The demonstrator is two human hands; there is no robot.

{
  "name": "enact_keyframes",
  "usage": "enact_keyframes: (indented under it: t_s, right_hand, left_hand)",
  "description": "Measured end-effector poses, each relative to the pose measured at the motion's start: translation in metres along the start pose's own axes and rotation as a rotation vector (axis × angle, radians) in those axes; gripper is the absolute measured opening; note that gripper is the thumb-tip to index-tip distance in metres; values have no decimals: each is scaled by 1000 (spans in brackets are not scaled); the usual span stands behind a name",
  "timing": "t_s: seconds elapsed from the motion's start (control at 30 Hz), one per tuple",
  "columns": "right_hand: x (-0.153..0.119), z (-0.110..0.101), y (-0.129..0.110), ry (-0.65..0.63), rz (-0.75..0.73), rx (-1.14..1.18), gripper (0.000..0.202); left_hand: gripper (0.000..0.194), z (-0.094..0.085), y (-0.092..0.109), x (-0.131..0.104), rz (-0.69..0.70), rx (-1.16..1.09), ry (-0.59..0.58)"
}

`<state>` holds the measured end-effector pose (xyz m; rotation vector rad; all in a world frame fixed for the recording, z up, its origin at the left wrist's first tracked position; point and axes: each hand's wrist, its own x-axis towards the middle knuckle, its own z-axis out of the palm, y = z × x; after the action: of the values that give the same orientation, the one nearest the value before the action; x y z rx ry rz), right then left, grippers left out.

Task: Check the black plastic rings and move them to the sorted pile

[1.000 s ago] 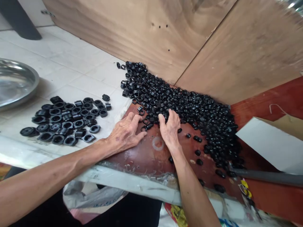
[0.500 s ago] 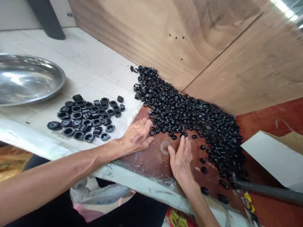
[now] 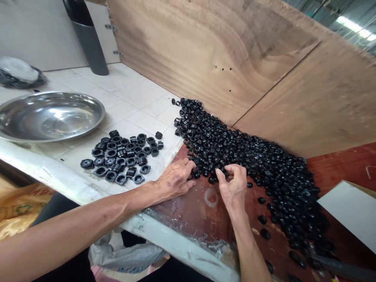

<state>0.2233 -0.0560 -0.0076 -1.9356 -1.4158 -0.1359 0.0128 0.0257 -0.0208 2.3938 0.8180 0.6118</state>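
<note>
A long heap of small black plastic caps (image 3: pixel 223 141) lies along the wooden panel. My left hand (image 3: pixel 176 178) rests at the heap's near left edge, its fingers curled toward the thumb with a black plastic cap partly showing between them. To its right, my right hand (image 3: pixel 234 184) has its thumb and bent fingers closed round another small black cap at the front of the heap; the fingers partly hide it. Left of my hands, a separate group of larger-looking black plastic caps (image 3: pixel 120 156) sits on the white tiles, some with the hollow side up.
A shiny steel bowl (image 3: pixel 53 133) stands on the tiles at left, with a dark grey cylinder (image 3: pixel 92 49) behind it. A tall wooden panel (image 3: pixel 188 51) closes off the back. At right is a white box (image 3: pixel 349 207). Loose caps lie on the red-brown board (image 3: pixel 196 211).
The view has tilted up and shifted left. My right hand has gone from stretched fingers to a pinch at the heap's front edge. The left hand stays by the heap's left edge.
</note>
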Motion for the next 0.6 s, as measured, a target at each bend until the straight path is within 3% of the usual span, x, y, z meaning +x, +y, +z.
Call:
enact_keyframes:
  t_s: [0.13, 0.2, 0.27, 0.43, 0.53, 0.6]
  right_hand:
    - [3, -23, -4, -331, -73, 69, 14]
    - [3, -25, -8, -499, -107, 58, 10]
    - [1, -23, -9, -584, -112, 24, 8]
    - [-6, -14, -6, -635, -161, -42, 12]
    - [-7, -13, -8, -592, -144, -30, 15]
    - [-5, -15, -13, -518, -52, 67, 11]
  left_hand:
    - [24, -2, -3, 0, 13, -26, 7]
    - [20, -2, -5, -1, 21, -22, 21]
    - [19, -5, -5, -1, 34, -28, 36]
    - [24, -18, 4, 0, -7, -161, 17]
    - [27, -22, 8, 2, -39, -283, -11]
    - [27, -23, 9, 2, -68, -333, -23]
